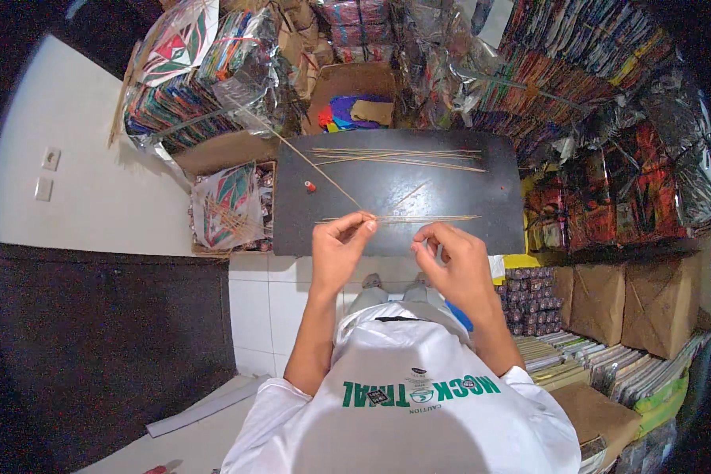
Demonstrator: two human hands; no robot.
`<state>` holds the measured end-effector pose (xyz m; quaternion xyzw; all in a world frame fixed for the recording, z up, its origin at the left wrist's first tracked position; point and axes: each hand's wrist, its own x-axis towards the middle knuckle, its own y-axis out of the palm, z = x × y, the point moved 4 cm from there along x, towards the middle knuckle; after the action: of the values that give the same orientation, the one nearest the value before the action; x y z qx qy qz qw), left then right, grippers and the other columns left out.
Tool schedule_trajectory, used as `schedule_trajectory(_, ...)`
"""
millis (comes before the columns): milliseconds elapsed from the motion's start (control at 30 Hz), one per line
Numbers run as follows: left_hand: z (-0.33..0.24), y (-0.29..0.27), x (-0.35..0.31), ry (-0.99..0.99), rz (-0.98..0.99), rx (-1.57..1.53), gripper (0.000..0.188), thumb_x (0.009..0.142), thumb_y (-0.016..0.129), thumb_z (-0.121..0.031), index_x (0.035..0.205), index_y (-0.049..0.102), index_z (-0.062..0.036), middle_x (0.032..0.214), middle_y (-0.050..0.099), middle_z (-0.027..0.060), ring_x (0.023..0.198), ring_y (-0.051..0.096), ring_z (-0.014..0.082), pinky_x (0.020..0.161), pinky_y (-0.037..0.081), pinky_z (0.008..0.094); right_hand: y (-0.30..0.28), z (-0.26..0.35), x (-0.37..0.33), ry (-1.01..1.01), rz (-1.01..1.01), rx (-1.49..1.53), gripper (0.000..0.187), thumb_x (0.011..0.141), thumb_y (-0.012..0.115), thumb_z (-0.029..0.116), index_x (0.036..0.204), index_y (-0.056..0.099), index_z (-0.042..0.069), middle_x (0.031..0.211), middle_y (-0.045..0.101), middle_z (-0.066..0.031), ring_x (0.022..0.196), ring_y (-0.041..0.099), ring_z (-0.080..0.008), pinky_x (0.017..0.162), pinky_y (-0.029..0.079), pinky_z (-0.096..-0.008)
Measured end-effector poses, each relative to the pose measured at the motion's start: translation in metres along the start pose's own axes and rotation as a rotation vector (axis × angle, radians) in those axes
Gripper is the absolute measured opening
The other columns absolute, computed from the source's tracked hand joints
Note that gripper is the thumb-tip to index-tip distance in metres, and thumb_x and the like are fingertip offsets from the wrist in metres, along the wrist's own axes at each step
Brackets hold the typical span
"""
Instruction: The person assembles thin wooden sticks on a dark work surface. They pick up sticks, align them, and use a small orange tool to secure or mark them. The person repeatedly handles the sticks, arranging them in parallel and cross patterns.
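My left hand point(342, 249) pinches the end of a thin bamboo stick point(317, 168) above the near part of the dark table point(450, 189). The stick slants away to the far left, past the table's edge. To its right my right hand point(456, 257) hangs with curled fingers, thumb and forefinger close together. Whether a fine thread is between them is too small to see. Beyond both hands a row of thin sticks point(442, 218) lies along the table, and a short stick or its reflection point(411, 196) slants beside it. More sticks point(403, 159) lie loosely bundled at the far side.
A small red spool point(310, 187) is at the table's left. An open box point(229, 207) with a patterned paper kite and sticks stands left of the table. Behind is a carton point(347, 87) of coloured pieces. Tall wrapped stacks point(529, 71) crowd the back and right.
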<state>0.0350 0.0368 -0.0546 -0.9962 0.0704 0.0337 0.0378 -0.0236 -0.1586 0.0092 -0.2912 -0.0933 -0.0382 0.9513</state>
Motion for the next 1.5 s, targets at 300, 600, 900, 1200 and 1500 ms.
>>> schedule_trajectory(300, -0.005, -0.025, 0.004, 0.076, 0.289, 0.217, 0.014, 0.087, 0.075, -0.009, 0.093, 0.075, 0.0038, 0.09, 0.075, 0.0082, 0.085, 0.066, 0.0125, 0.08, 0.052, 0.029, -0.034, 0.013, 0.026, -0.13, 0.033, -0.14, 0.008, 0.087, 0.072, 0.014, 0.093, 0.07, 0.009, 0.083, 0.065, -0.0075, 0.067, 0.066, -0.0218, 0.061, 0.051, -0.0349)
schedule_trajectory(600, -0.021, -0.052, 0.007, 0.12, 0.257, 0.126, 0.014, 0.086, 0.074, -0.007, 0.092, 0.074, 0.0053, 0.09, 0.074, 0.008, 0.084, 0.065, 0.0114, 0.078, 0.052, 0.0279, -0.037, -0.043, 0.035, 0.006, -0.055, 0.064, 0.011, 0.084, 0.076, 0.014, 0.092, 0.074, 0.007, 0.079, 0.065, -0.0023, 0.061, 0.054, -0.0092, 0.055, 0.043, -0.0256)
schedule_trajectory(900, -0.002, -0.121, 0.017, 0.025, -0.104, -0.34, 0.019, 0.091, 0.073, -0.009, 0.104, 0.072, 0.004, 0.095, 0.07, 0.0052, 0.083, 0.061, 0.0111, 0.078, 0.049, 0.025, -0.006, -0.151, -0.019, 0.277, 0.035, 0.44, 0.012, 0.087, 0.075, 0.015, 0.092, 0.073, 0.004, 0.077, 0.064, 0.0051, 0.07, 0.052, -0.0029, 0.062, 0.041, -0.0219)
schedule_trajectory(1200, -0.005, -0.147, 0.024, 0.118, -0.311, -0.653, 0.016, 0.095, 0.068, -0.007, 0.108, 0.067, 0.0025, 0.096, 0.068, 0.0058, 0.081, 0.061, 0.0107, 0.074, 0.051, 0.0251, -0.02, -0.228, -0.071, 0.451, 0.13, 0.181, 0.018, 0.087, 0.074, 0.016, 0.095, 0.074, 0.0, 0.08, 0.069, -0.0015, 0.074, 0.061, -0.0101, 0.069, 0.048, -0.0268)
schedule_trajectory(1500, -0.016, -0.083, 0.018, 0.042, -0.164, -0.662, 0.02, 0.096, 0.067, -0.009, 0.114, 0.066, -0.0002, 0.099, 0.069, 0.0052, 0.084, 0.062, 0.0098, 0.075, 0.051, 0.0246, 0.013, -0.141, -0.032, 0.091, 0.049, -0.039, 0.042, 0.089, 0.069, 0.016, 0.128, 0.064, 0.005, 0.134, 0.062, -0.0178, 0.13, 0.055, -0.0334, 0.111, 0.04, -0.0413)
